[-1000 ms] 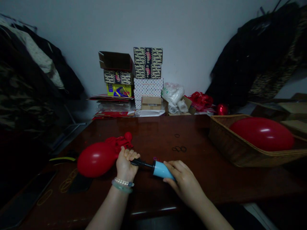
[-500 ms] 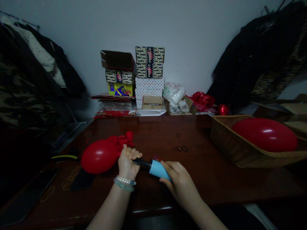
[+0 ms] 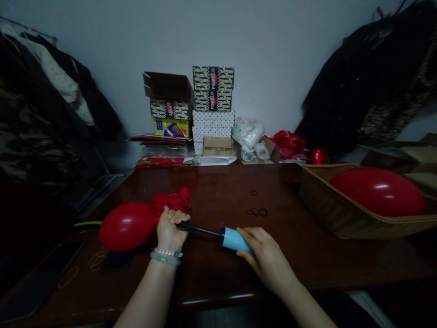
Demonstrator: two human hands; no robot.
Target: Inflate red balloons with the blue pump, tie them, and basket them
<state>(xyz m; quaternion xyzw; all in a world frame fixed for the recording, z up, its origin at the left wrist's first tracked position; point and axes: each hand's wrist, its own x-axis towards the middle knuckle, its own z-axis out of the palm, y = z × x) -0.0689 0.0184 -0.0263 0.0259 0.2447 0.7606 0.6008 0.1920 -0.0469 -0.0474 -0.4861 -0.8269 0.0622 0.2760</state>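
My left hand [image 3: 171,228], with bracelets at the wrist, is wrapped round the black end of a balloon pump [image 3: 235,239] and the neck of a red balloon [image 3: 127,226]. The balloon is partly inflated and bulges out to the left of the fist; its mouth is hidden in my fingers. My right hand [image 3: 264,255] grips the blue barrel of the pump. A thin black rod shows between the barrel and the black end. Behind my left hand lies a pile of flat red balloons [image 3: 170,200].
A wicker basket [image 3: 327,212] at the right holds a large red balloon [image 3: 377,191]. Black rubber bands [image 3: 256,212] lie mid-table; yellow ones [image 3: 68,278] lie left, near a dark tablet-like slab [image 3: 41,278]. Stacked boxes [image 3: 213,91] stand behind the table.
My hands have moved apart, left hand leftward with the balloon and right hand slightly rightward. More of the pump's thin rod now shows. The balloon has shifted left.
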